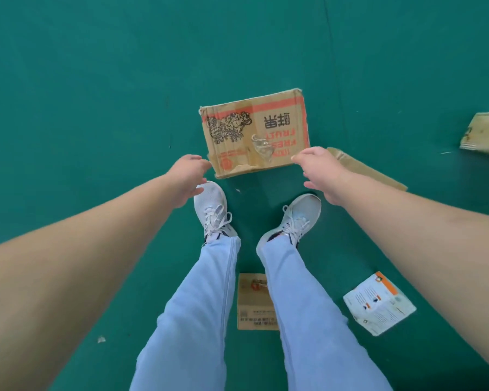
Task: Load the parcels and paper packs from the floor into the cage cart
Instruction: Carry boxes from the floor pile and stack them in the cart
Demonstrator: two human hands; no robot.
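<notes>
Fruit carton [254, 134], printed cardboard, lying flat on the green floor [96, 80] just ahead of the white sneakers [213, 210], long axis running left to right across the person's front. Left hand [188, 176] and right hand [321, 172] reaching down, both open with fingers spread and holding nothing, bracketing the near corners, the right hand appearing closer to its edge. Smaller carton [250, 303] and paper pack [378, 303] waiting behind the legs; cage cart not showing
</notes>
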